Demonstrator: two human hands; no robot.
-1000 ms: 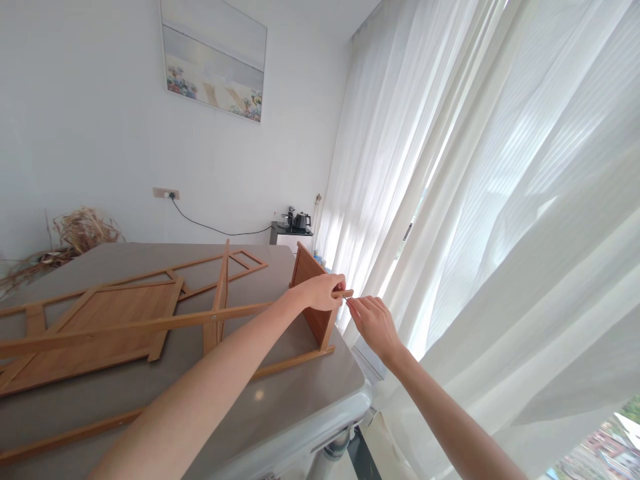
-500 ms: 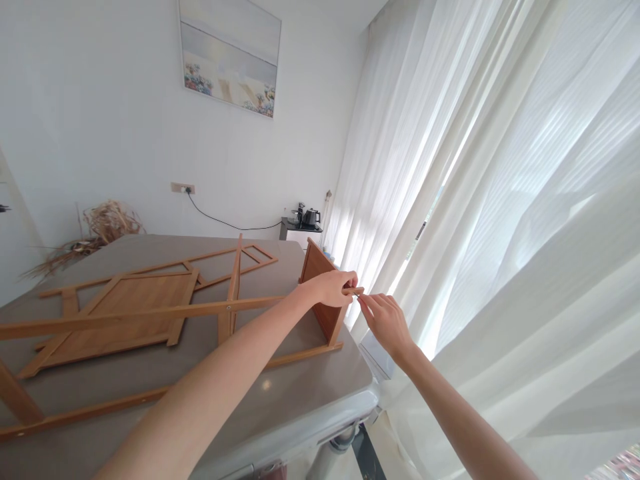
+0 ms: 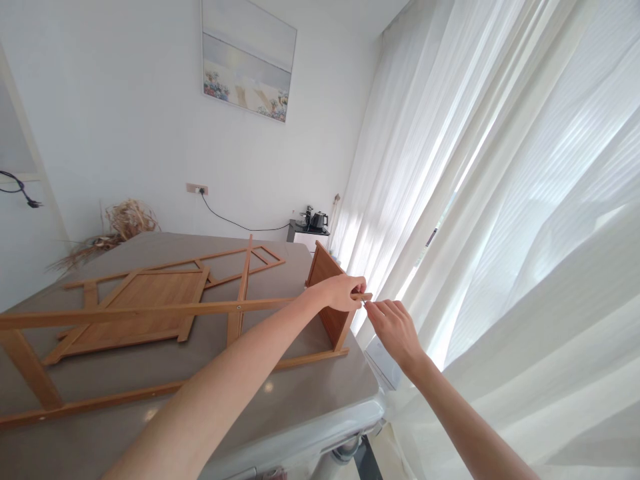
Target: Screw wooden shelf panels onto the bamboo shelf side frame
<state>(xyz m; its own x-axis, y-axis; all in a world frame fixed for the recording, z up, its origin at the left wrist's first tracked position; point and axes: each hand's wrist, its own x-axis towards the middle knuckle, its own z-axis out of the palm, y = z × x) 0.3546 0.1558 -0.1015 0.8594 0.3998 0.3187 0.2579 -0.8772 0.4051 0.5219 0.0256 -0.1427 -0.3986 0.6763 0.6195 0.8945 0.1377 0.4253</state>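
Observation:
A wooden frame [image 3: 165, 311] stands on its side on the table, its long rail running to the right. Near the right end, my left hand [image 3: 340, 293] is closed round that rail, whose tip [image 3: 369, 295] pokes out past the fingers. Just beyond it, my right hand [image 3: 397, 330] pinches something thin and dark against the rail end, too small to name. Below my left hand, a wooden end panel [image 3: 334, 325] stands upright between the rails. Behind the frame, a slatted wooden panel [image 3: 150, 297] lies flat, with a narrow wooden ladder-like frame [image 3: 273, 251] beyond it.
The grey-covered table [image 3: 320, 390] has its rounded edge [image 3: 345, 420] close to me. White curtains [image 3: 500, 233] hang along the right side. A black kettle [image 3: 319, 221] stands on a small cabinet at the back. Dried plants [image 3: 131, 219] lie at the far left.
The view has turned slightly left, so everything sits a bit further right. Both hands keep their places at the rail end, and the wooden parts lie as before.

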